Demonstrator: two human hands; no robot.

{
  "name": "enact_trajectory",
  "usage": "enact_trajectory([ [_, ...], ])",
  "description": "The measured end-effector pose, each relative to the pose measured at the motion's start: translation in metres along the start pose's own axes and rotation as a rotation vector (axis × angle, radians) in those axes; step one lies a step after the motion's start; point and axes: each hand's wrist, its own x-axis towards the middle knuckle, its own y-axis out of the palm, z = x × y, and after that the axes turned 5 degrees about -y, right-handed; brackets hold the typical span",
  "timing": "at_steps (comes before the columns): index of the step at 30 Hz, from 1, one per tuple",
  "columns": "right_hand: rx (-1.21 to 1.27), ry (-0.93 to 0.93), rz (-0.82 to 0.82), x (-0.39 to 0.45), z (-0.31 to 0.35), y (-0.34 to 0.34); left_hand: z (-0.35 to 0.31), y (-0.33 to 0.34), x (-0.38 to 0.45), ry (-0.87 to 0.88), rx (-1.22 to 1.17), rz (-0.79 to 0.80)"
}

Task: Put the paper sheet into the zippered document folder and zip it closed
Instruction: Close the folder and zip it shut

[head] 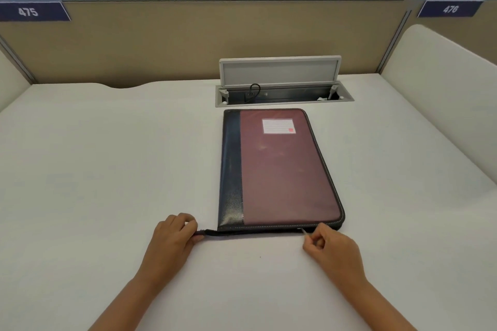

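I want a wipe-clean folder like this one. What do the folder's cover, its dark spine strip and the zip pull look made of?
The folder's cover looks like smooth maroon vinyl or faux leather: soft sheen, pale stitching along its edge. The spine strip seems a dark grained leatherette, its pebbled texture catching light near the bottom. The zip pull, pinched by the right hand, appears thin and pale, perhaps metal; too small to be sure.
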Motion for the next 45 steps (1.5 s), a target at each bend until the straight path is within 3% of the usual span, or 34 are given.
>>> enact_trajectory([
  [11,0.051,0.307,-0.117,0.001,-0.030,-0.041,-0.001,-0.003,0.001,-0.012,-0.019,0.021],
  [22,0.009,0.370,-0.121,0.014,-0.032,-0.043,-0.001,-0.006,0.002,0.008,-0.083,0.016],
  [40,0.095,0.061,0.113,-0.005,-0.028,-0.040,0.010,-0.030,-0.071,-0.041,-0.289,-0.007],
  [45,0.108,-0.026,0.162,-0.005,-0.026,-0.035,0.014,-0.043,-0.080,-0.222,-0.388,0.000],
])
